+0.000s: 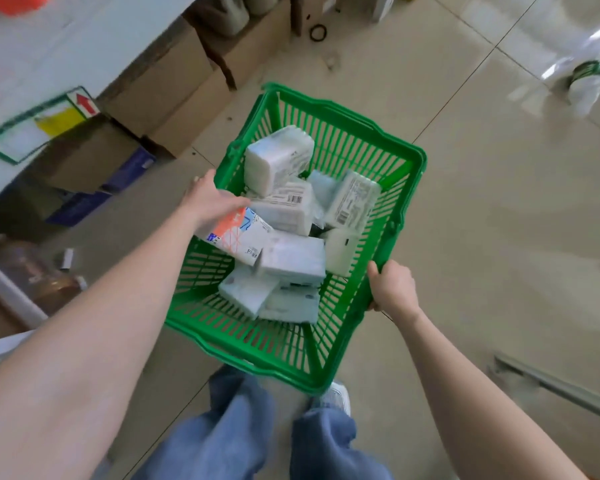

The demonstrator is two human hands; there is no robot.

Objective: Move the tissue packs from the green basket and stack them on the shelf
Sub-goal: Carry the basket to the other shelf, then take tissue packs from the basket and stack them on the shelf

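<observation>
The left hand [212, 199] is stretched out over the left rim of the green basket [357, 140], palm down, with its fingers laid on a tissue pack with orange print [238, 237]; whether the fingers are curled round the pack cannot be told, since their tips are hidden. The right hand [390, 287] is closed round the basket's right rim, thumb on top, and the forearm is held straight behind it. The basket is seen above the tiled floor [482, 220], in front of the legs in blue jeans [243, 431]. Inside it, a loose heap of white and pale blue tissue packs [291, 258] is piled, some flat and some tilted against each other. On the left, cardboard boxes [174, 84] are lined along the floor under a white shelf edge [66, 46]. At the far right, a wrapped pack of bottles [586, 74] lies on the floor.
</observation>
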